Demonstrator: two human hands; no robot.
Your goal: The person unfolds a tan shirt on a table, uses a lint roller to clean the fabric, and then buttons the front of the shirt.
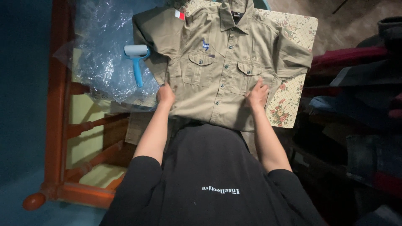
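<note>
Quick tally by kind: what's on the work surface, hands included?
Khaki shirt: 1
Blue lint roller: 1
Clear plastic sheet: 1
Floral cover: 1
Hands on the shirt: 2, left hand and right hand
Total: 6

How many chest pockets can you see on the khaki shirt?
2: one pocket beside the placket nearer the left hand, the other pocket just above the right hand. None looks hidden.

khaki shirt (217, 71), buttoned, spread flat, front up
</note>
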